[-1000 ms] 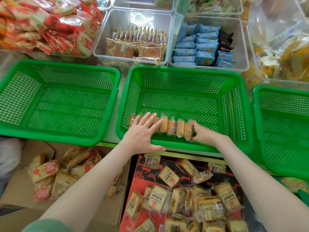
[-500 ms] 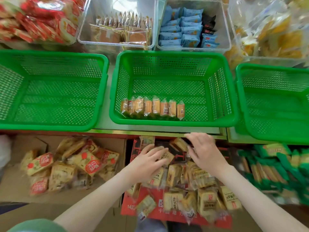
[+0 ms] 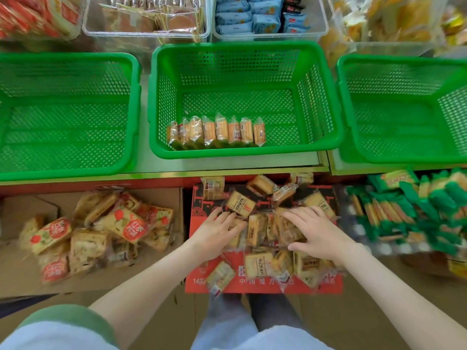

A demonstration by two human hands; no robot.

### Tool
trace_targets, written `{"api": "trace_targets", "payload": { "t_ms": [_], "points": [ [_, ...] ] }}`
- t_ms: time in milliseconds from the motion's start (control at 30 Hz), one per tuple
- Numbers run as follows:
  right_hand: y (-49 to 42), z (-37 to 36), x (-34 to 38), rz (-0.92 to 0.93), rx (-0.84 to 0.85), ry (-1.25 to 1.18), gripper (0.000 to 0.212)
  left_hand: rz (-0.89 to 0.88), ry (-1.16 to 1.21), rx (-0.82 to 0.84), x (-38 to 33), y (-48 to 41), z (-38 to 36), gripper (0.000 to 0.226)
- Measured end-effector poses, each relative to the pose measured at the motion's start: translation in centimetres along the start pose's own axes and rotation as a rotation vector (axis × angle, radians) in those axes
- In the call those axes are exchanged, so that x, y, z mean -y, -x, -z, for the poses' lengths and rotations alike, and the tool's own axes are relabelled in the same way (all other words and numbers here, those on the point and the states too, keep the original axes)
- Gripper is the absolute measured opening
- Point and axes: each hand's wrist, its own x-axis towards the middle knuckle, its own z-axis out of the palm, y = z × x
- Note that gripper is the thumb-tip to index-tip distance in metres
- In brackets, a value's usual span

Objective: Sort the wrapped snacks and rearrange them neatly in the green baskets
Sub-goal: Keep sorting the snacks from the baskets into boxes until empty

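A row of several yellow wrapped snacks stands along the front wall of the middle green basket. Below the shelf, a red box holds a loose pile of the same yellow packets. My left hand rests on the left side of that pile with its fingers stretched toward the packets. My right hand lies spread flat on the right side. Several packets sit bunched between the two hands. The left green basket and the right green basket hold nothing.
A cardboard box at lower left holds red-labelled snacks. Green-wrapped snacks are heaped at lower right. Clear bins of other snacks stand behind the baskets. My legs are below the red box.
Both hands left the row in the middle basket, dropped to the red box and now lie on its packets. The view tilted down.
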Motion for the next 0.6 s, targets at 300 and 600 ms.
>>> {"api": "trace_targets", "payload": {
  "t_ms": [300,600],
  "points": [
    [0.1,0.6,0.8,0.039,-0.103,-0.002,0.07,0.006,0.063,-0.291,0.7,3.0,0.8,0.085],
    [-0.8,6.7,4.5,-0.175,-0.349,-1.02,0.054,0.127,0.625,-0.657,0.6,4.0,7.1,0.091]
  ]
}}
